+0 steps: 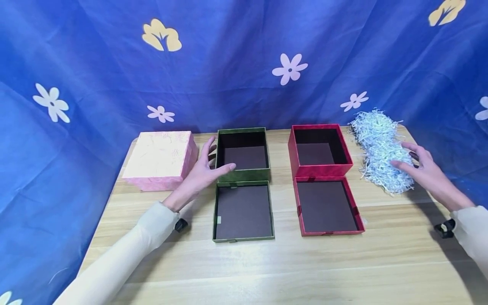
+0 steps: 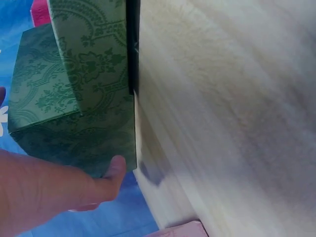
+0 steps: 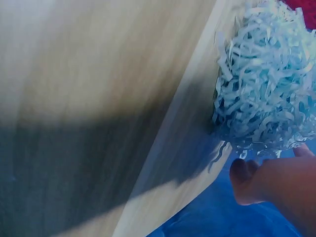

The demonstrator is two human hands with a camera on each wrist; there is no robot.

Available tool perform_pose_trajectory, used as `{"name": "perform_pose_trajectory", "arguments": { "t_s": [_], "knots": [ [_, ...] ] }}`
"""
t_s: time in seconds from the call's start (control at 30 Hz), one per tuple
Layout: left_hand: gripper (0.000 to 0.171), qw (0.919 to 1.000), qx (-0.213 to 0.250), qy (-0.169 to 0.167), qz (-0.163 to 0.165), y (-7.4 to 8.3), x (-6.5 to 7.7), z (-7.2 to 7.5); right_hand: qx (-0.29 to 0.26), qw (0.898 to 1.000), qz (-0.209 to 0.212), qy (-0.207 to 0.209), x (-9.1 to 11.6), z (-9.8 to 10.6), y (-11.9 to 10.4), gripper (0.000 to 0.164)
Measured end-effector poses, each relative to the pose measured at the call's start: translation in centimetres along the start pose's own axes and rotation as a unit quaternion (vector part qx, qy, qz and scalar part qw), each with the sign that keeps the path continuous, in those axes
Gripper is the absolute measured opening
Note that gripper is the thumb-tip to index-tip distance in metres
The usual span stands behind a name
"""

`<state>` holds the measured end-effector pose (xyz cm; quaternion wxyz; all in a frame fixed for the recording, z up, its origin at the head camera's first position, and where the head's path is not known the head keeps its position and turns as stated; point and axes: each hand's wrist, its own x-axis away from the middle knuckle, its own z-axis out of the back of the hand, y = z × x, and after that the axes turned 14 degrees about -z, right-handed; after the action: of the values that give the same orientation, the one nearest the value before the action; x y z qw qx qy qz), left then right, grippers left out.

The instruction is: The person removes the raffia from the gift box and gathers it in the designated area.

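Observation:
My left hand [image 1: 202, 171] is at the left side of an open green box [image 1: 249, 175], thumb near its front corner and fingers loosely bent along its side. In the left wrist view a fingertip lies against or very near the green patterned wall [image 2: 94, 74]; contact is unclear. My right hand [image 1: 428, 173] reaches the right side of a heap of pale blue shredded paper [image 1: 381, 146], thumb in front and fingers parted. The right wrist view shows the shreds [image 3: 266, 84] just above the bent fingers [image 3: 252, 185]; no grip is visible.
A green lid [image 1: 244, 212] lies inside-up before the green box. An open red box [image 1: 324, 170] stands right of it, with its red lid [image 1: 329, 207] in front. At left sits a pink box [image 1: 160, 156]. Blue flowered cloth [image 1: 236, 63] hangs behind the wooden table [image 1: 267, 271].

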<state>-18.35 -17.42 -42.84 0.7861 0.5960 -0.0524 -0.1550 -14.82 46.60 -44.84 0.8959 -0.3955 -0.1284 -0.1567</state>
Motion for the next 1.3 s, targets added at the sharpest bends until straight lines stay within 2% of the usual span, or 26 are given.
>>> {"name": "perform_pose_trajectory", "arguments": {
  "t_s": [0.1, 0.23, 0.47, 0.7, 0.87, 0.97, 1.13, 1.23, 1.3],
  "knots": [
    [0.112, 0.9999, 0.014, 0.006, 0.000, 0.3, -0.1, 0.1, -0.024, 1.000, -0.003, 0.016, 0.6, -0.3, 0.1, 0.090],
    [0.108, 0.9996, 0.023, 0.011, -0.008, 0.6, -0.1, 0.3, -0.084, 0.995, -0.002, 0.053, 1.3, -0.8, 0.0, 0.078],
    [0.104, 0.9987, 0.038, 0.023, -0.025, 1.3, 0.0, 0.7, -0.178, 0.978, 0.007, 0.109, 2.4, -1.4, -0.8, 0.038],
    [0.098, 0.9977, 0.030, 0.027, -0.053, 1.7, 0.4, 1.0, -0.175, 0.971, 0.016, 0.162, 4.0, -1.6, -1.8, 0.047],
    [0.097, 0.9974, 0.029, 0.028, -0.060, 1.9, 0.8, 1.5, -0.211, 0.962, 0.038, 0.166, 4.8, -2.0, -3.1, 0.038],
    [0.096, 0.9972, 0.031, 0.031, -0.061, 2.2, 0.8, 1.8, -0.289, 0.944, 0.060, 0.146, 5.3, -2.4, -3.9, 0.032],
    [0.093, 0.9972, 0.033, 0.032, -0.059, 2.7, 0.8, 2.2, -0.451, 0.882, 0.109, 0.083, 5.8, -3.7, -5.8, 0.031],
    [0.091, 0.9974, 0.034, 0.037, -0.052, 3.1, 0.9, 2.5, -0.484, 0.863, 0.134, 0.060, 6.2, -4.5, -7.0, 0.032],
    [0.090, 0.9974, 0.032, 0.041, -0.050, 3.3, 1.1, 2.8, -0.488, 0.860, 0.144, 0.048, 6.6, -4.9, -7.6, 0.033]
  ]
}}
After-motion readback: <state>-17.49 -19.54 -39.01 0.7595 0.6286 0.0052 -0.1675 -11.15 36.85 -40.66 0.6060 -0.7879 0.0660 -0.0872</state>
